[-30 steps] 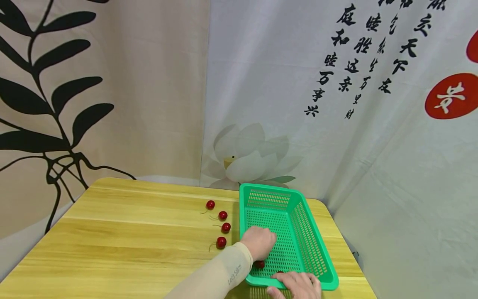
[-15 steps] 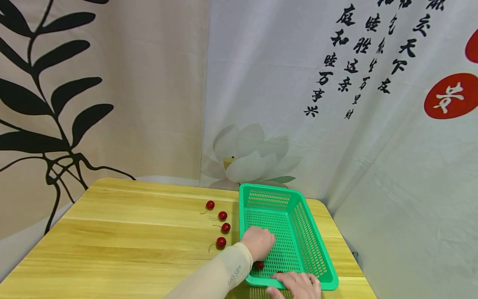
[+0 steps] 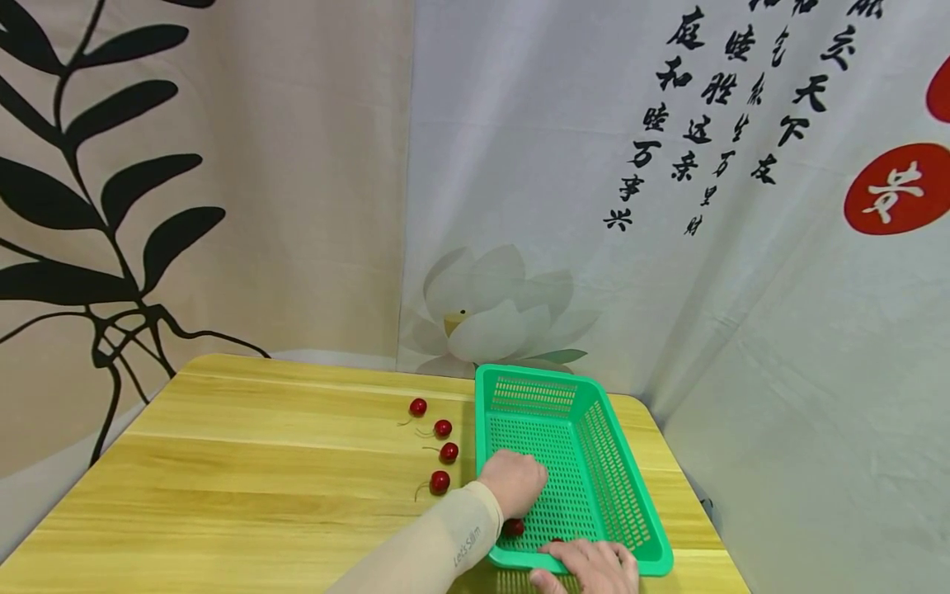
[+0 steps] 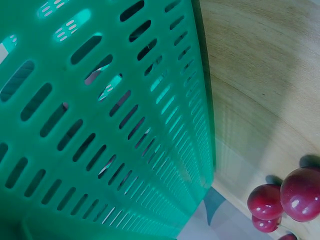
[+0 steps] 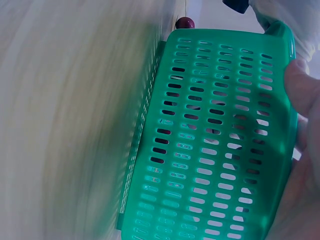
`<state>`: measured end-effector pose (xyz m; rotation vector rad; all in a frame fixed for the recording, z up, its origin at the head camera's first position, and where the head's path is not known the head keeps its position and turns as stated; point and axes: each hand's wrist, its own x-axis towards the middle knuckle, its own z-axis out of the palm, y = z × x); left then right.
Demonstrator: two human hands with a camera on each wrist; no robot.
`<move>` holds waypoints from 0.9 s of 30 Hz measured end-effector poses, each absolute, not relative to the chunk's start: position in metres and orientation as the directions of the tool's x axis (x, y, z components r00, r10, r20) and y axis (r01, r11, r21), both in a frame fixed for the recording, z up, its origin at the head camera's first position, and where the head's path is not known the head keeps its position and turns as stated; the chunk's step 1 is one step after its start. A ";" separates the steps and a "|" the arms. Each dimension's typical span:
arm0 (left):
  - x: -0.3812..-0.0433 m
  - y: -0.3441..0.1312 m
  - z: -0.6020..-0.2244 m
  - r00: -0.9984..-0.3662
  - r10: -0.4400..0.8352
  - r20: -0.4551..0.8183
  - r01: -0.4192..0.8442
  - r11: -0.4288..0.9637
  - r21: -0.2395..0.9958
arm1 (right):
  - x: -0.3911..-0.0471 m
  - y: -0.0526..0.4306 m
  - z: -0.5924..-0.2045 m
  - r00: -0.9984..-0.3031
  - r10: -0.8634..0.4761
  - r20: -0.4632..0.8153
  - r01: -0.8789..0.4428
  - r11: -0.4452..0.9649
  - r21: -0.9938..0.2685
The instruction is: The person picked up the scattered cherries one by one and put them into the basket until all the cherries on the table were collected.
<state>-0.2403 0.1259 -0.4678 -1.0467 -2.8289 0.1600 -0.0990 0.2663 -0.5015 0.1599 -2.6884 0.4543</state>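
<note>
In the head view my left hand (image 3: 514,483) is over the left part of a green plastic basket (image 3: 545,370), its back up and its fingers bent down. The fingertips are hidden, so I cannot tell whether they hold something. My right hand (image 3: 594,564) grips the basket's near rim, thumb outside and fingers over the inner side; the right wrist view shows the thumb (image 5: 302,90) on the rim. Inside the basket a dark red cherry (image 3: 514,528) lies below my left wrist, and another cherry (image 3: 557,541) is mostly hidden behind my right fingers.
Left of the basket, several stemmed cherries, such as the nearest cherry (image 3: 439,483), form a loose line on the wooden table (image 3: 260,462). A printed cloth (image 3: 312,206) hangs behind the table. The basket stands close to the table's right edge.
</note>
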 end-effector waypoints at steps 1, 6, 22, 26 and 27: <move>-0.240 0.126 -0.468 -0.753 0.653 0.079 0.640 0.755 -0.142 | -0.099 0.266 -0.501 -0.911 -0.045 0.410 -0.176 0.942 -0.287; -0.241 0.127 -0.469 -0.754 0.653 0.072 0.641 0.755 -0.139 | -0.099 0.266 -0.501 -0.912 -0.045 0.408 -0.175 0.943 -0.285; -0.246 0.126 -0.470 -0.725 0.678 0.126 0.680 0.733 -0.028 | -0.098 0.266 -0.502 -0.904 -0.043 0.426 -0.177 0.943 -0.280; -0.246 0.124 -0.466 -0.720 0.679 0.147 0.690 0.722 0.046 | -0.098 0.265 -0.503 -0.895 -0.035 0.445 -0.181 0.940 -0.290; -0.246 0.123 -0.466 -0.715 0.680 0.164 0.696 0.716 0.062 | -0.098 0.265 -0.504 -0.894 -0.031 0.447 -0.178 0.940 -0.292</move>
